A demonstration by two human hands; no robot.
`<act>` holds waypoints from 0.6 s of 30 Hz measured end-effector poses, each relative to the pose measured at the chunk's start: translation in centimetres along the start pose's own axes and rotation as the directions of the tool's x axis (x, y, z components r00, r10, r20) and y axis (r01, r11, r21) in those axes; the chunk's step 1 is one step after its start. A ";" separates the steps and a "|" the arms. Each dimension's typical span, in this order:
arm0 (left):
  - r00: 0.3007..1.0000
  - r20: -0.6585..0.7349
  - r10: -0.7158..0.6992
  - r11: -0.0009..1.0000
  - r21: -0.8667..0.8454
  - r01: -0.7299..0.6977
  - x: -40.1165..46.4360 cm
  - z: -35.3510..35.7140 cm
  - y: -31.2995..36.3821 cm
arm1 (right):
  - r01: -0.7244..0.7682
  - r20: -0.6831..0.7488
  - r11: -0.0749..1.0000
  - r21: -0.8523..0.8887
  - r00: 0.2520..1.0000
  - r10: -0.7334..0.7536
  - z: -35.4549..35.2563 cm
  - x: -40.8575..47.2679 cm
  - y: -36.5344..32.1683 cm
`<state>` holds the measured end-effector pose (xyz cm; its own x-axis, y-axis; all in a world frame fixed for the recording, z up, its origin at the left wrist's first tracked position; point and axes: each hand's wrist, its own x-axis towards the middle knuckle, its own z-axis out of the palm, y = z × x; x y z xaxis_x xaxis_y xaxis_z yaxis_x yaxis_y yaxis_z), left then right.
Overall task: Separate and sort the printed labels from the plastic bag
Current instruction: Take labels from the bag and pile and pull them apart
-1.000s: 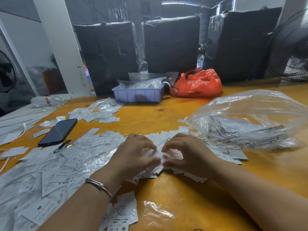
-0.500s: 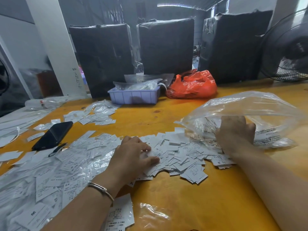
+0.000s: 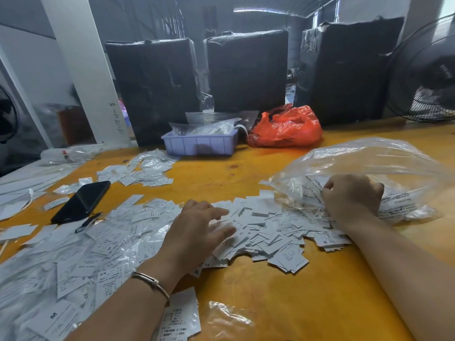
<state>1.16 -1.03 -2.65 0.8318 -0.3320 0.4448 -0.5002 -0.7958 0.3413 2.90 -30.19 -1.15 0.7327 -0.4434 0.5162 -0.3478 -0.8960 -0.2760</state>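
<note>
A loose heap of small white printed labels (image 3: 268,232) lies on the yellow table in front of me. My left hand (image 3: 197,232) rests on the heap's left side with fingers stretched out flat. A large clear plastic bag (image 3: 374,166) with black print lies at the right, puffed up. My right hand (image 3: 352,198) is at the bag's mouth, fingers curled and gripping the plastic edge. More labels, some in small clear sleeves (image 3: 73,262), cover the table's left front.
A black phone (image 3: 82,201) lies at the left among labels. A lilac tray (image 3: 199,143) with clear bags and a red plastic bag (image 3: 285,129) stand at the back, before black wrapped bundles (image 3: 246,72). A fan (image 3: 426,70) is at the far right. An empty clear sleeve (image 3: 229,321) lies near me.
My right hand left the label heap and moved right to the clear bag's mouth, where it now grips the plastic. My left hand stayed on the heap and spread its fingers.
</note>
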 end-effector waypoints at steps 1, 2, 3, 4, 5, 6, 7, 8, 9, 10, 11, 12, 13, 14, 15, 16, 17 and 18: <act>1.000 -0.023 0.009 1.000 0.006 -0.009 0.0 -0.1 0.0 | 0.021 -0.096 0.998 0.060 0.995 -0.016 -0.1 -0.2 -0.2; 0.999 -0.041 0.013 1.000 0.012 -0.013 0.1 -0.2 0.0 | 0.048 -0.182 0.993 0.105 0.983 -0.028 -0.2 -0.4 -0.4; 0.998 -0.054 0.012 1.000 0.014 -0.011 0.1 -0.2 -0.1 | 0.068 -0.223 0.990 0.120 0.974 -0.040 -0.2 -0.6 -0.6; 0.998 -0.060 0.007 1.000 0.010 -0.006 0.1 -0.3 -0.1 | 0.073 -0.192 0.992 0.103 0.980 -0.052 -0.1 -0.6 -0.7; 0.998 -0.061 0.001 1.000 0.001 -0.001 0.1 -0.3 -0.1 | 0.062 -0.100 0.997 0.051 0.993 -0.056 0.0 -0.5 -0.7; 0.998 -0.059 -0.004 1.000 -0.006 0.003 0.1 -0.3 -0.2 | 0.046 0.021 0.999 -0.022 0.999 -0.045 0.0 -0.4 -0.7; 0.998 -0.055 -0.006 1.000 -0.010 0.005 0.0 -0.2 -0.2 | 0.041 0.133 0.995 -0.094 0.991 -0.028 0.1 -0.3 -0.6; 0.999 -0.053 -0.006 1.000 -0.012 0.005 0.0 -0.2 -0.2 | 0.040 0.206 0.989 -0.140 0.978 -0.010 0.2 -0.1 -0.5; 0.999 -0.051 -0.004 1.000 -0.013 0.003 0.0 -0.2 -0.2 | 0.037 0.228 0.986 -0.160 0.974 0.001 0.3 0.0 -0.3; 0.999 -0.050 0.000 1.000 -0.013 -0.001 0.0 -0.2 -0.2 | 0.034 0.217 0.985 -0.167 0.976 0.003 0.3 0.1 -0.2; 0.999 -0.047 0.005 1.000 -0.011 -0.006 0.0 -0.2 -0.2 | 0.032 0.191 0.984 -0.177 0.982 0.002 0.2 0.1 -0.1; 0.999 -0.042 0.011 1.000 -0.006 -0.011 -0.1 -0.2 -0.2 | 0.029 0.171 0.982 -0.185 0.985 0.003 0.1 0.2 0.0; 0.999 -0.034 0.016 1.000 -0.001 -0.016 -0.1 -0.2 -0.2 | 0.020 0.160 0.982 -0.188 0.987 0.010 -0.1 0.2 0.2; 0.999 -0.028 0.018 1.000 0.003 -0.018 -0.1 -0.2 -0.2 | 0.010 0.158 0.982 -0.187 0.987 0.020 -0.2 0.2 0.3; 0.999 -0.026 0.020 1.000 0.005 -0.020 -0.1 -0.2 -0.1 | -0.001 0.165 0.984 -0.181 0.986 0.031 -0.2 0.3 0.4; 0.999 -0.026 0.021 1.000 0.004 -0.021 -0.1 -0.2 -0.1 | -0.008 0.172 0.985 -0.170 0.984 0.037 -0.2 0.2 0.4; 0.999 -0.029 0.021 1.000 0.002 -0.021 -0.1 -0.2 -0.1 | -0.008 0.173 0.988 -0.156 0.984 0.036 -0.1 0.2 0.4; 0.999 -0.031 0.021 1.000 -0.001 -0.021 -0.1 -0.2 -0.1 | -0.007 0.174 0.990 -0.140 0.984 0.031 0.1 0.2 0.4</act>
<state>1.07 -0.85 -2.54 0.8135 -0.3326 0.4770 -0.5173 -0.7885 0.3326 2.93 -30.65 -1.25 0.8120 -0.4607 0.3583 -0.4311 -0.8873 -0.1638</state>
